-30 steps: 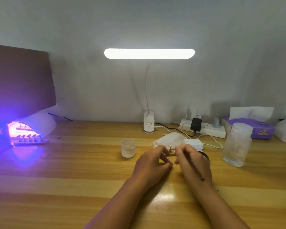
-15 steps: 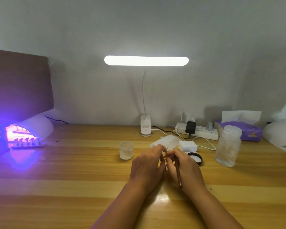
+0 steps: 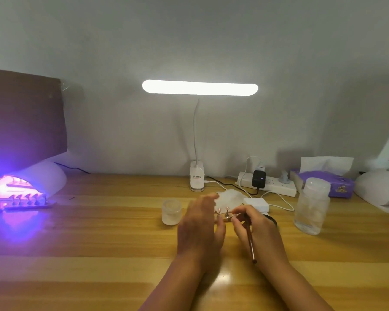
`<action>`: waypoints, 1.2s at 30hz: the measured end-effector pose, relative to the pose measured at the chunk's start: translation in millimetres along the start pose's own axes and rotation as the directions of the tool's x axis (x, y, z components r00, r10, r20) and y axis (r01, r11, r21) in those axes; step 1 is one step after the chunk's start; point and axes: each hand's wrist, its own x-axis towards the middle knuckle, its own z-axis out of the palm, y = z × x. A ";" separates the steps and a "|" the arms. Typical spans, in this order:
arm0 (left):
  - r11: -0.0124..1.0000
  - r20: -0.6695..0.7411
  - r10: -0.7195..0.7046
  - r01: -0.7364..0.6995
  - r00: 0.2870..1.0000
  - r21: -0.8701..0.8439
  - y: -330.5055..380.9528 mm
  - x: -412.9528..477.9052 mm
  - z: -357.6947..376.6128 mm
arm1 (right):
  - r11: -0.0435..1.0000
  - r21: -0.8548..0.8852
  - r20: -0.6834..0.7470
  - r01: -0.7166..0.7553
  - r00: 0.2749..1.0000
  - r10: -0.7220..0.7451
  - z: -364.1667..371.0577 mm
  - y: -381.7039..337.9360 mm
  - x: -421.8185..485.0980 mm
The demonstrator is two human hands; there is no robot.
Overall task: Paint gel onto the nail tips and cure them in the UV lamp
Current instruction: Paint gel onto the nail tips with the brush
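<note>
Landmark: desk lamp base (image 3: 197,178), sitting at the back of the wooden desk (image 3: 99,243).

Nearest: both forearms are stretching up from the bottom edge. The desk planks are running in light and dark stripes, glossy, and showing a glare spot between the wrists.

The right hand (image 3: 256,230), front-right of the base, is gripping a thin dark brush (image 3: 250,241) with its handle end pointing back at the person. The left hand (image 3: 200,230), straight in front of the base, is blurring with motion. Its fingers are looking loosely extended and holding nothing visible.

Between the hands, the nail tip stand (image 3: 225,217) is sitting on the desk and carrying two nail tips (image 3: 227,208) upright on pegs.

Front-left of the base a small frosted jar (image 3: 171,212) is standing. A white wipe (image 3: 230,197) is lying between the stand and the base. Front-right of the base: a white adapter block (image 3: 256,204) and a tall clear jar (image 3: 311,207).

Right of the base, along the wall: a power strip (image 3: 270,186) and a purple tissue box (image 3: 337,185).

Far left of the base the UV lamp (image 3: 47,178) is glowing violet-pink, with a strip of nail tips (image 3: 28,202) sitting in its mouth and violet light spilling onto the planks. A brown board (image 3: 25,115) is standing above it.

Above the base the light bar (image 3: 200,87) is shining against a plain grey wall (image 3: 189,41).
</note>
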 end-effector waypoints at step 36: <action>0.997 0.077 -0.027 0.021 0.997 0.078 -14.1 -4.6 -4.3 | 0.886 -0.392 0.070 -0.248 0.952 0.297 -30.6 43.9 7.4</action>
